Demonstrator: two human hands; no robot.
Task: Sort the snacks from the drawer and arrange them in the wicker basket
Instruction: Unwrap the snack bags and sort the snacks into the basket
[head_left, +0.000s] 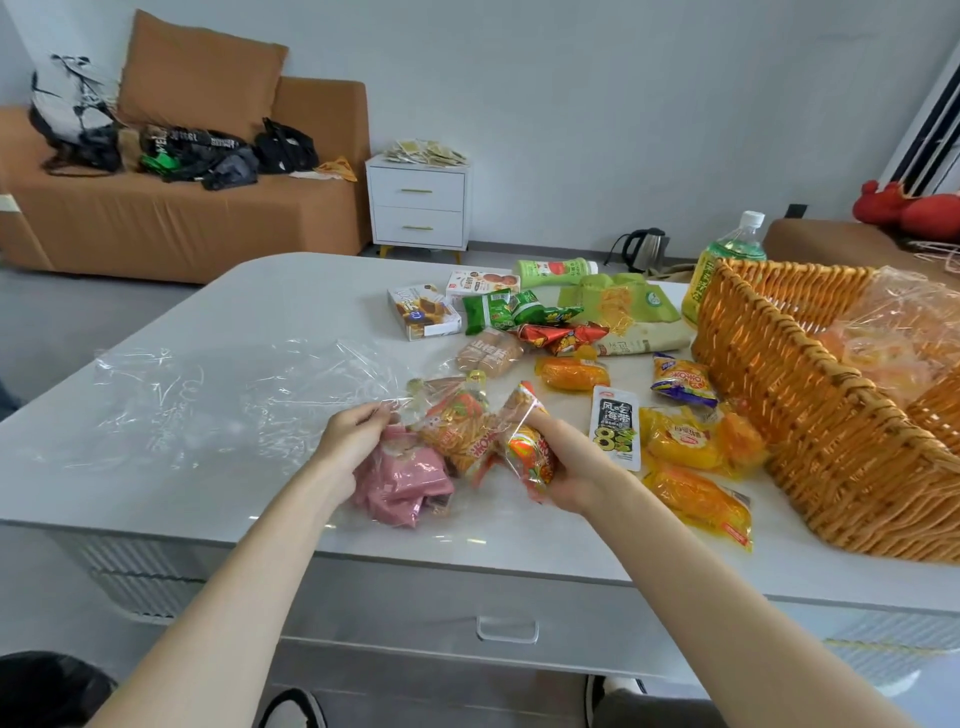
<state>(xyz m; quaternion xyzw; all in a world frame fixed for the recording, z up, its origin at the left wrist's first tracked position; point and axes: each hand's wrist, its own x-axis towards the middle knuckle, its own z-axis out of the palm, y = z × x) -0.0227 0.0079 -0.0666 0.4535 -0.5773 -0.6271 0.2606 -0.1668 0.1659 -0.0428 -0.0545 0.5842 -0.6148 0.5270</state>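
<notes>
Left of the basket (831, 441), left hand (353, 436) pinches clear wrap (234, 395); right hand (569, 473) grips a snack pack (530, 457) near the table (270, 291) edge.

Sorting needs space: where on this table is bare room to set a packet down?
Free: the white table's far-left stretch beyond the crinkled clear plastic sheet, and its near edge below the yellow packets. Crowded: from the pink foil packet to the wicker basket.

Orange, green and yellow snack packets (571, 374) lie scattered flat on the white table (260, 291), just left of the open orange wicker basket (810, 415).
</notes>
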